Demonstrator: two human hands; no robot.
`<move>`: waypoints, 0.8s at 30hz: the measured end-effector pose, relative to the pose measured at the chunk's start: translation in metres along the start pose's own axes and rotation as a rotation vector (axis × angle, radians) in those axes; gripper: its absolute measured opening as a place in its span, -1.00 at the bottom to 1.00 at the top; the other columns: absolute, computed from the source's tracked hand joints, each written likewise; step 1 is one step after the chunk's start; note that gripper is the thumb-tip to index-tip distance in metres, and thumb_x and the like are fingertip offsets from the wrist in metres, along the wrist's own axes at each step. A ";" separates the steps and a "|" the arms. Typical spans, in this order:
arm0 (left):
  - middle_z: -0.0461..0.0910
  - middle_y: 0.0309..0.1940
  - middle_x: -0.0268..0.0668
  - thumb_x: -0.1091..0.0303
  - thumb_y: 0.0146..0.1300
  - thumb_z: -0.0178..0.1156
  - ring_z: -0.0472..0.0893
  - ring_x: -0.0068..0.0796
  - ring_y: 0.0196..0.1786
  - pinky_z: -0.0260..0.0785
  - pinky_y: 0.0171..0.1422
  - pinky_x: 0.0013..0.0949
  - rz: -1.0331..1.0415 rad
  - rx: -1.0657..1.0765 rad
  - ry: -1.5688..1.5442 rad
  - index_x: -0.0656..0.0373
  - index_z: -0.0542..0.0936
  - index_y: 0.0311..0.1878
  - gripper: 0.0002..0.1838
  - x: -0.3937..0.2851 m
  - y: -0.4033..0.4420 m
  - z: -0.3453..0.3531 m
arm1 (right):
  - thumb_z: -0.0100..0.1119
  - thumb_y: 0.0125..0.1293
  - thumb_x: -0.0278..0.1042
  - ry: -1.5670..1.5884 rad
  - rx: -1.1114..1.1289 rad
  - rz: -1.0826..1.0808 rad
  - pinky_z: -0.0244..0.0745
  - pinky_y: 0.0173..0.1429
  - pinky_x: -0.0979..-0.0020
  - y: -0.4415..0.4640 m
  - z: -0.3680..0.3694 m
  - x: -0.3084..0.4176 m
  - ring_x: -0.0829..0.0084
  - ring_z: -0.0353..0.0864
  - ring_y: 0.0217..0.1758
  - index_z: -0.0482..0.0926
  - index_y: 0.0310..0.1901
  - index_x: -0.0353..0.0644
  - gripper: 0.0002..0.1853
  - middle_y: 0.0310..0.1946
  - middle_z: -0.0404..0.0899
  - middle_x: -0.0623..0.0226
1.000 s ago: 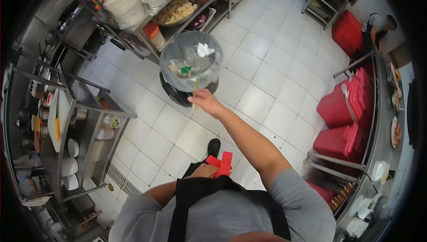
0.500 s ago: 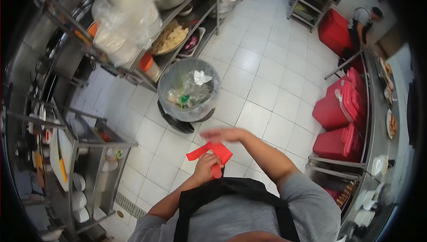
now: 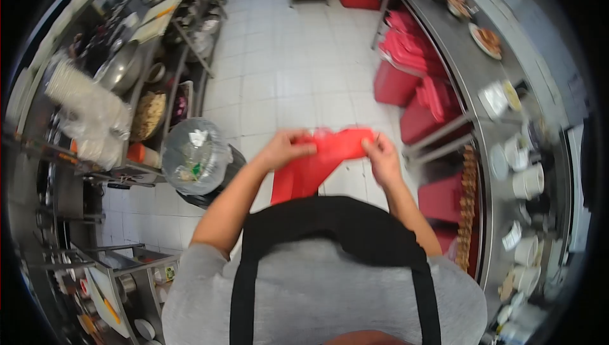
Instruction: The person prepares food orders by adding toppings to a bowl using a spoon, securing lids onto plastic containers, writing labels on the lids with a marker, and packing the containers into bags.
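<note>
A limp red sheet, which could be a cloth or a thin plastic bag, is stretched between my two hands in front of my black apron. My left hand grips its left upper edge, thumb on top. At the other end, my right hand pinches the right corner between thumb and fingers. The sheet's lower left part hangs down over the floor. Blur hides its finer details.
On my left stands a trash bin with a clear liner and rubbish inside. Red coolers sit beneath the steel counter on my right, which carries plates and containers. Steel shelving holds bowls and food at left.
The red sheet, bunched in my left hand before, is now spread out. My right hand, earlier apart and blurred, has taken its right end. My view has swung to the right.
</note>
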State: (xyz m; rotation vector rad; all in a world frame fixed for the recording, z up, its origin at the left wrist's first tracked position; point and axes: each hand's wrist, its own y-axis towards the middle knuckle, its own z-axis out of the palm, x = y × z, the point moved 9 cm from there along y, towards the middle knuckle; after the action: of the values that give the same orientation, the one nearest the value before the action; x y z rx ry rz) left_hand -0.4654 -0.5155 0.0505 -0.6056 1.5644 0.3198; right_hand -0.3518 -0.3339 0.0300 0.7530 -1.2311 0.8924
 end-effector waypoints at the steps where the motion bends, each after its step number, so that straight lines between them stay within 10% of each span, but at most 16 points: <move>1: 0.52 -0.40 -0.49 0.39 0.20 0.22 0.44 -0.74 -0.28 0.33 -0.13 -0.56 0.053 0.046 -0.088 0.19 0.54 -0.37 -0.90 -0.022 0.018 0.022 | 0.16 0.26 -0.40 0.031 -0.019 -0.010 0.31 -0.16 0.63 0.002 -0.032 0.006 0.72 0.40 -0.34 0.51 -0.28 -0.21 -0.91 -0.39 0.52 0.51; 10: 0.49 -0.37 -0.48 0.41 0.29 0.10 0.43 -0.69 -0.29 0.29 -0.11 -0.56 0.191 0.328 -0.355 0.18 0.48 -0.34 -0.91 -0.095 0.143 0.220 | 0.16 0.22 -0.52 0.170 -0.410 -0.153 0.41 0.01 0.54 -0.045 -0.227 0.077 0.60 0.52 -0.19 0.41 -0.06 -0.29 -0.74 -0.23 0.56 0.35; 14: 0.52 -0.41 -0.46 0.46 0.22 0.16 0.46 -0.68 -0.30 0.31 -0.14 -0.55 0.362 0.360 -0.050 0.19 0.51 -0.32 -0.96 -0.116 0.169 0.298 | 0.40 -0.04 -0.35 -0.927 -0.722 -0.560 0.33 0.04 0.35 -0.098 -0.252 0.164 0.33 0.44 -0.03 0.46 0.03 -0.18 -0.47 -0.11 0.46 0.27; 20: 0.60 -0.45 -0.27 0.56 0.00 0.30 0.60 -0.42 -0.32 0.43 -0.21 -0.44 0.799 0.426 0.358 0.24 0.58 -0.34 -0.87 -0.159 0.185 0.378 | 0.20 0.24 -0.37 0.017 -0.559 -0.172 0.28 -0.34 0.65 -0.057 -0.331 0.112 0.74 0.38 -0.50 0.59 -0.30 -0.23 -0.88 -0.54 0.49 0.51; 24: 0.59 -0.45 -0.30 0.52 -0.06 0.35 0.61 -0.36 -0.25 0.42 -0.03 -0.33 1.235 0.360 0.237 0.18 0.55 -0.38 -0.83 -0.198 0.200 0.385 | 0.17 0.27 -0.33 -0.140 -0.682 -0.180 0.24 -0.38 0.63 -0.026 -0.380 0.142 0.73 0.35 -0.52 0.54 -0.40 -0.20 -0.85 -0.59 0.46 0.53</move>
State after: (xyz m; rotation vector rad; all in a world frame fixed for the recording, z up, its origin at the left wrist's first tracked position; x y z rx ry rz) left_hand -0.2576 -0.1051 0.1766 0.7034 2.0095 0.8676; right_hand -0.1413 0.0064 0.0989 0.3660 -1.4481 0.2351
